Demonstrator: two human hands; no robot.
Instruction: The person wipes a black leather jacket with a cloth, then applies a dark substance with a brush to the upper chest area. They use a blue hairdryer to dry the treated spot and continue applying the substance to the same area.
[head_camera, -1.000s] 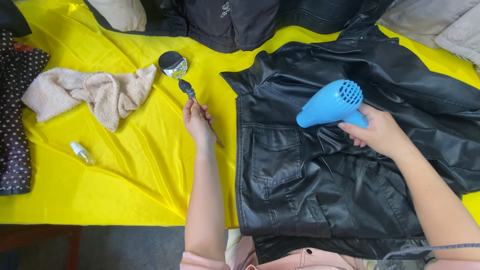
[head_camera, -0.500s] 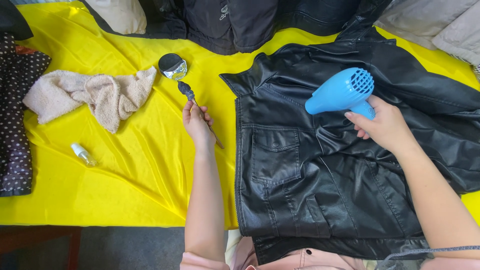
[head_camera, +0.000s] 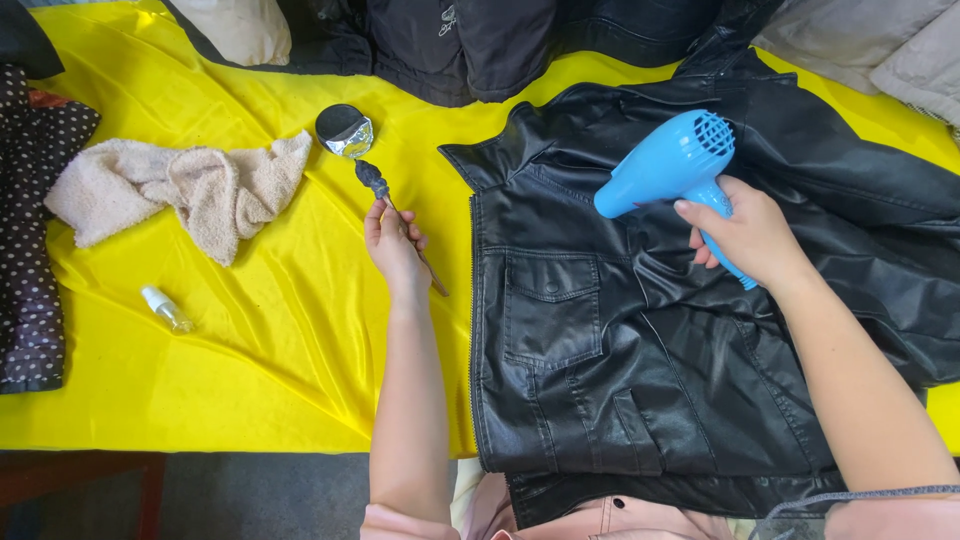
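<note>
left hand gripped dauber brush near tin | right hand gripped blue hairdryer over black jacket | best kept nozzle moving, off leather

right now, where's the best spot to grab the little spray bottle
Probably round its clear body, coming straight down from above. The spray bottle lies on its side on the yellow cloth, white cap toward the upper left, nothing touching it. The left hand with the brush is nearest.

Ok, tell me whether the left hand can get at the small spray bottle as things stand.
Probably yes: the spray bottle lies on bare yellow cloth, nothing between it and the left hand, though that hand holds a brush.
</note>
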